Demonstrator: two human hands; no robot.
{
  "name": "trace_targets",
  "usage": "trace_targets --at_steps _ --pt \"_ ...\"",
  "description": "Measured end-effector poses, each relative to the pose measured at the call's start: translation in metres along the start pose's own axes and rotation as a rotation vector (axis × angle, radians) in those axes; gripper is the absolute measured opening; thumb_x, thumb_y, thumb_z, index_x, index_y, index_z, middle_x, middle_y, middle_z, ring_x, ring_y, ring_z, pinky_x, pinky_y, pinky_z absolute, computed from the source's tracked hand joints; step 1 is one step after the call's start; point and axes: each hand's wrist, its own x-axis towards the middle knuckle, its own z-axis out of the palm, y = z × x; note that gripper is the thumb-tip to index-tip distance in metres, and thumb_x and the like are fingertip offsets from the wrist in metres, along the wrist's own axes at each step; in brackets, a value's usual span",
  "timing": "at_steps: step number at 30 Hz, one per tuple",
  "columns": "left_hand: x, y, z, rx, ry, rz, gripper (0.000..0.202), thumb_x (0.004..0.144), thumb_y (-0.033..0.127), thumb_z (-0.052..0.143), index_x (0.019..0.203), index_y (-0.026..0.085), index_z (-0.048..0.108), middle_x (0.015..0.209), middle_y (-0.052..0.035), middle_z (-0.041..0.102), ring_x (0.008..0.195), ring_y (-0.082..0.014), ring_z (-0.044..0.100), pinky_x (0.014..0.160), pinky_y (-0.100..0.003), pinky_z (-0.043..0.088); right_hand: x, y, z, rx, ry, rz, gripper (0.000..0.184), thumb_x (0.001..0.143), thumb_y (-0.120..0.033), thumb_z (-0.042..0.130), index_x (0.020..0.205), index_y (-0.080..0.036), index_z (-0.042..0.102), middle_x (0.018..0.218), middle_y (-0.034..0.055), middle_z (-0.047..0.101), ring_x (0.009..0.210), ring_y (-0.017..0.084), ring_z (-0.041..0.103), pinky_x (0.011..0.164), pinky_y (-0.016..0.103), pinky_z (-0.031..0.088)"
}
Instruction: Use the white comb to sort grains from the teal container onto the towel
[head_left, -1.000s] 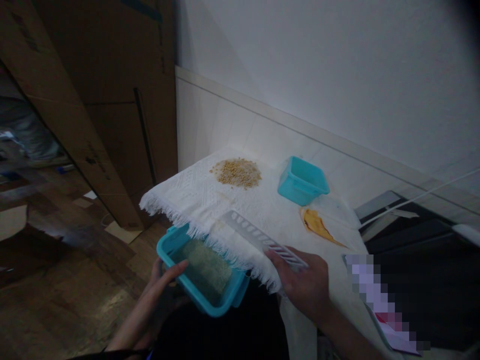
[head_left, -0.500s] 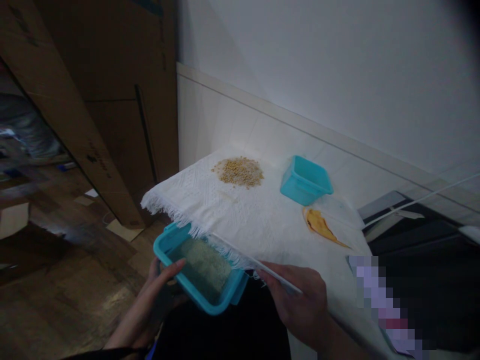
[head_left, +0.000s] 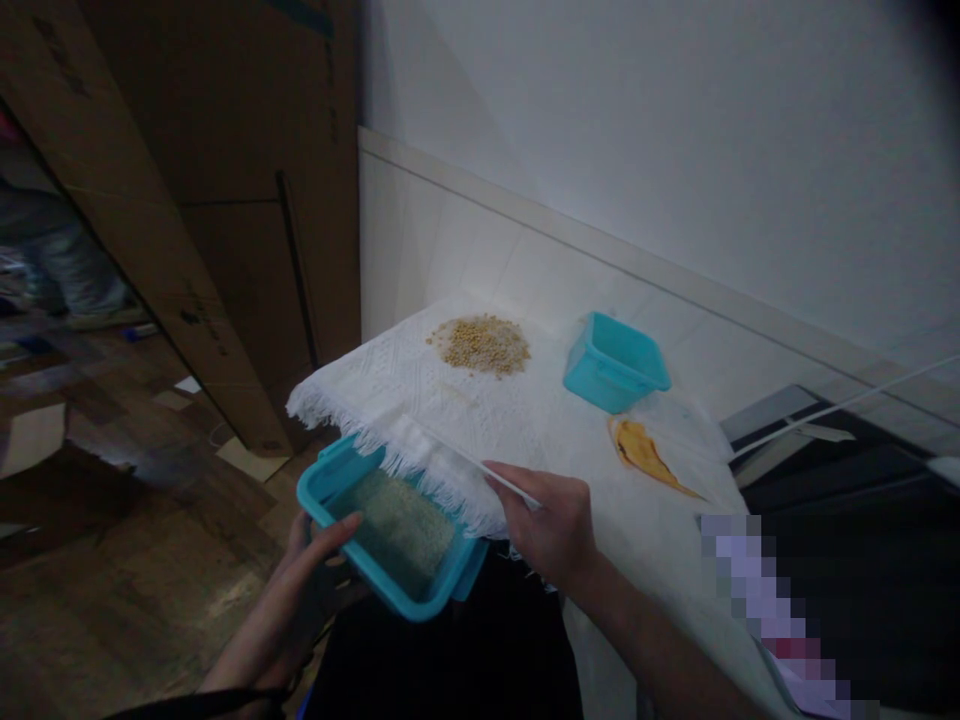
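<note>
My left hand [head_left: 307, 560] is closed on a turquoise plastic container [head_left: 411, 608], its thumb over the near rim. Pale grains [head_left: 401, 525], perhaps rice, lie inside it. The container is held below the edge of a white fringed cloth [head_left: 495, 425], whose fringe hangs over its far side. My right hand [head_left: 555, 520] grips a thin white strip [head_left: 517, 490], laid along the cloth near that edge. Beyond it, a pile of yellow beans mixed with pale grains [head_left: 484, 345] rests on the cloth.
A second turquoise container [head_left: 615, 365] stands at the back right of the cloth. Beside it lies a yellow-orange piece [head_left: 645, 455] in clear wrapping. Black items [head_left: 862, 540] sit at right, a large cardboard box [head_left: 247, 230] stands at left, and a wall closes off the back.
My right hand has moved left and away from me with the white strip, over the cloth edge. The container in my left hand has shifted slightly left.
</note>
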Motion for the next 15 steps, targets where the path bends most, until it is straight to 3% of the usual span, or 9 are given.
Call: trace_targets --at_steps 4,8,11,15 --pt "-0.001 0.0 0.001 -0.009 -0.013 -0.005 0.096 0.074 0.016 0.101 0.154 0.033 0.051 0.134 -0.0143 0.079 0.108 -0.0381 0.085 0.091 -0.055 0.072 -0.007 -0.023 -0.012 0.075 -0.034 -0.075 0.031 0.099 -0.01 0.065 0.117 -0.022 0.088 0.095 0.0049 0.091 0.072 0.02 0.088 0.068 0.026 0.072" --pt "0.003 -0.002 0.0 -0.005 0.005 -0.019 0.1 0.075 0.015 0.101 0.159 0.034 0.049 0.134 -0.0158 0.079 0.104 -0.0385 0.086 0.094 -0.057 0.072 -0.006 -0.03 -0.021 0.14 -0.051 -0.022 0.028 0.099 -0.01 0.067 0.112 -0.023 0.088 0.095 0.0041 0.091 0.071 0.02 0.087 0.068 0.026 0.072" --pt "0.008 -0.004 -0.002 0.009 0.002 -0.017 0.093 0.076 0.019 0.101 0.153 0.035 0.051 0.132 -0.0148 0.079 0.103 -0.0394 0.087 0.094 -0.061 0.071 0.006 -0.005 -0.025 0.074 -0.002 0.145 0.018 0.1 -0.019 0.073 0.099 -0.025 0.091 0.088 0.0042 0.09 0.068 0.023 0.087 0.068 0.028 0.071" --pt "0.013 -0.007 -0.005 -0.03 -0.012 0.01 0.093 0.073 0.017 0.102 0.15 0.035 0.053 0.125 -0.013 0.08 0.099 -0.0391 0.087 0.093 -0.062 0.071 0.035 0.051 -0.014 0.012 0.048 0.369 0.015 0.095 -0.031 0.08 0.088 -0.021 0.09 0.08 0.0069 0.088 0.072 0.03 0.087 0.062 0.032 0.069"
